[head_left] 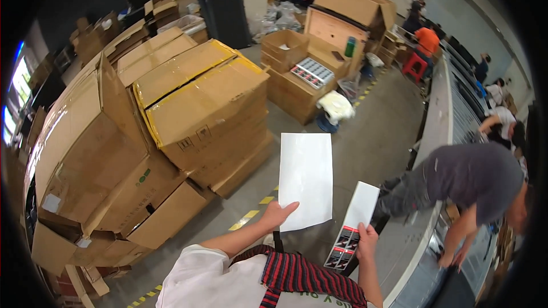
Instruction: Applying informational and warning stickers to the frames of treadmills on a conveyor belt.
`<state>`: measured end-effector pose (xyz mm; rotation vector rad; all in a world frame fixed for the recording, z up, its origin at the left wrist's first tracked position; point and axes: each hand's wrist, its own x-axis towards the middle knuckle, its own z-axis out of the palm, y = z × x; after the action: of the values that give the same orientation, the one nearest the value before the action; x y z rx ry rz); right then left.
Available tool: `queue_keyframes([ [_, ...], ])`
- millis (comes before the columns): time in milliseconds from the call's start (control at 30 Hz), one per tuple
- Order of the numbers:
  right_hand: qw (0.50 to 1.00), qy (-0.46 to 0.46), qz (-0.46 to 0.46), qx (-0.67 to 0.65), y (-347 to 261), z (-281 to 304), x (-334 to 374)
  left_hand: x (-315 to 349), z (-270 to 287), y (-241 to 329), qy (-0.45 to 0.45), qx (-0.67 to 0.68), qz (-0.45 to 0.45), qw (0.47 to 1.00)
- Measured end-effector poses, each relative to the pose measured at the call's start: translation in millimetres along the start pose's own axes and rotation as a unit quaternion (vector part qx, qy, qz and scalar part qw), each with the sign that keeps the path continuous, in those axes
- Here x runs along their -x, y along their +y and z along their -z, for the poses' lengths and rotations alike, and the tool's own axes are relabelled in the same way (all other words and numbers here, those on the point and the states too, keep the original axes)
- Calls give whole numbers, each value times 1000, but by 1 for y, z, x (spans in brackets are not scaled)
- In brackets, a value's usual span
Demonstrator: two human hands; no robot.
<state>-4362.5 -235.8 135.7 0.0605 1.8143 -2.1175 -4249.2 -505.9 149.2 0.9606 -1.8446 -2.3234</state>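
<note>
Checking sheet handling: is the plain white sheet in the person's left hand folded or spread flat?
Spread flat. The plain white sheet shows as one full rectangle with no crease, pinched at its lower left corner by the left hand.

The label sheet's (348,234) print is too small to make out.

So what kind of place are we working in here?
Most likely a warehouse or packing floor. Stacked cardboard cartons stand on a concrete floor with yellow dashed floor markings, and a long workbench runs down the right, where other people are working.
</note>
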Motion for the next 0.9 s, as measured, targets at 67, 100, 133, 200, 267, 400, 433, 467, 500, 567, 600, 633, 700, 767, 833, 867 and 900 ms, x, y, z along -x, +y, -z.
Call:
queue_keyframes([
  [67, 1000, -7, 1, 11, -6, -13, -43, -35, 11, 13, 23, 5, -18, 1000],
  [100, 1000, 0, 2, 9, -5, -21, -66, -52, 12, 20, 34, 4, -36, 999],
  [133, 1000, -7, 1, 11, -3, -31, -90, -67, 11, 27, 40, 37, -31, 998],
  [200, 999, 22, -27, -16, -1, -52, -133, -107, 10, 30, 45, 73, -31, 996],
  [267, 999, 13, -37, -28, -4, -78, -182, -150, 12, 45, 35, 111, -37, 993],
  [400, 999, -5, -23, -49, -12, -121, -292, -255, 17, 104, 37, 114, -33, 992],
  [433, 998, -12, -7, -54, -15, -130, -320, -283, 16, 119, 21, 125, -43, 991],
  [467, 1000, 10, 7, -22, -20, -145, -346, -311, 19, 138, 10, 135, -54, 989],
  [500, 1000, 5, 8, -27, -31, -159, -377, -344, 21, 153, 14, 131, -58, 990],
  [567, 999, -18, 30, 2, -58, -187, -435, -409, 26, 177, 48, 11, -112, 992],
  [600, 998, -18, 47, 27, -78, -201, -451, -426, 27, 200, 44, 28, -137, 989],
  [633, 999, -11, 41, 27, -92, -215, -472, -453, 35, 216, 40, 26, -129, 990],
  [700, 994, -69, 69, 39, -117, -230, -513, -501, 51, 239, 94, 21, -155, 983],
  [767, 996, -68, 57, 31, -132, -243, -546, -540, 78, 279, 128, 36, -219, 967],
  [833, 995, -54, 77, 37, -136, -259, -582, -610, 135, 306, 231, -90, -314, 916],
  [867, 995, -47, 71, 42, -135, -262, -599, -626, 153, 344, 269, -164, -298, 901],
  [900, 995, -41, 73, 61, -135, -265, -614, -649, 174, 373, 308, -216, -325, 868],
])
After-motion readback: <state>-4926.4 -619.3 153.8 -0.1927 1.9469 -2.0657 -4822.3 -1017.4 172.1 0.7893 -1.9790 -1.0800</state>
